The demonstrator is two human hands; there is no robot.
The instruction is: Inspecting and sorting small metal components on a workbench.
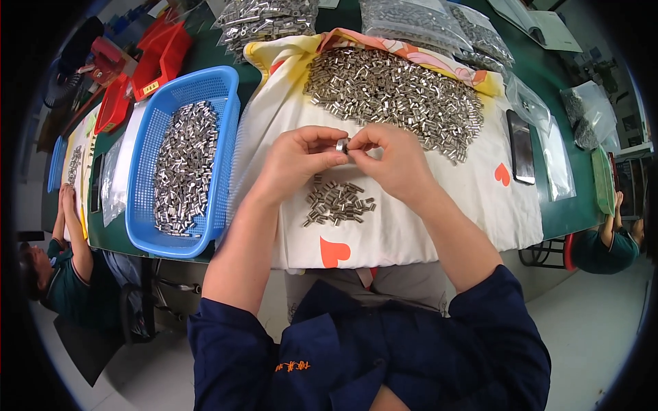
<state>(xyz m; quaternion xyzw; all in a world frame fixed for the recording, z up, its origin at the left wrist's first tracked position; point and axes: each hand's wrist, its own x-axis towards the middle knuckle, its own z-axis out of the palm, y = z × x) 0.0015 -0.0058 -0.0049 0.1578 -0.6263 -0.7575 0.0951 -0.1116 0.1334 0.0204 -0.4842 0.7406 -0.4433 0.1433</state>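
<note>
Over the white cloth (pixel 439 233), my left hand (pixel 301 159) and my right hand (pixel 391 161) meet fingertip to fingertip. Between them is a small shiny metal cylinder (pixel 340 146), pinched by the left thumb and forefinger. The right thumb and fingers close at its right end; whether they hold a separate piece is hidden. Below my hands lies a small pile of metal cylinders (pixel 336 203). A much larger heap of the same pieces (pixel 411 96) spreads over the cloth beyond my hands.
Left of the cloth stands a blue plastic basket (pixel 137 185) holding many metal pieces. Red bins (pixel 161 58) sit behind it. Bags of metal parts (pixel 411 24) line the far side. A phone (pixel 521 147) lies at the right. Other people (pixel 68 274) sit on both sides.
</note>
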